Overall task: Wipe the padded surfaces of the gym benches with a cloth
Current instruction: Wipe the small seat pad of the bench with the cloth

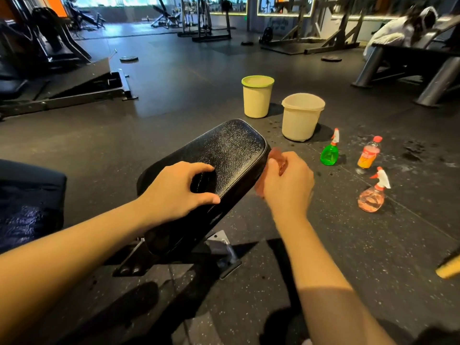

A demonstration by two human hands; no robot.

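Pad (231, 150): black, glossy, finely creased, tilted.
Left hand (179, 188): curled fingers gripped the pad's near end.
Right hand (286, 183): clutched a blurred reddish cloth (276, 155) at the pad's right edge.

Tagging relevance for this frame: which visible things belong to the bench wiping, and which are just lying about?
In use: bench pad, gripped by the left hand; reddish cloth, held by the right hand at the pad's side.
Lying about: green-rimmed bucket, white bucket, green spray bottle, pink spray bottle, orange drink bottle, weight plate, all untouched on the floor.
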